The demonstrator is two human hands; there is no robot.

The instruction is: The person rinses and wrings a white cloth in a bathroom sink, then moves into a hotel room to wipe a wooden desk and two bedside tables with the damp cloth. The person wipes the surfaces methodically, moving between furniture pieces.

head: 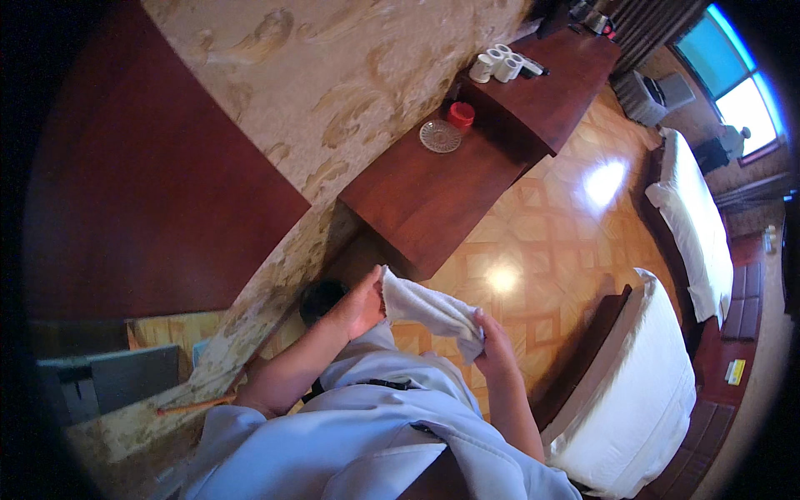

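Note:
A folded white terry cloth (431,306) is stretched between my two hands in front of my waist. My left hand (361,307) grips one end, close to the near corner of a low reddish-brown wooden cabinet (406,206). At the other end, my right hand (497,342) pinches the cloth over the patterned wood floor. The fabric sags a little and hangs in folds near the right fingers. On the cabinet top stand a clear glass dish (440,136) and a round red container (460,115), both beyond the reach of the cloth.
A higher desk section (544,81) carries several white cups or rolls (497,62) and a metal kettle (598,23). Two beds with white covers, one near (625,400) and one farther (694,219), line the right. A dark red panel (156,187) juts in at left.

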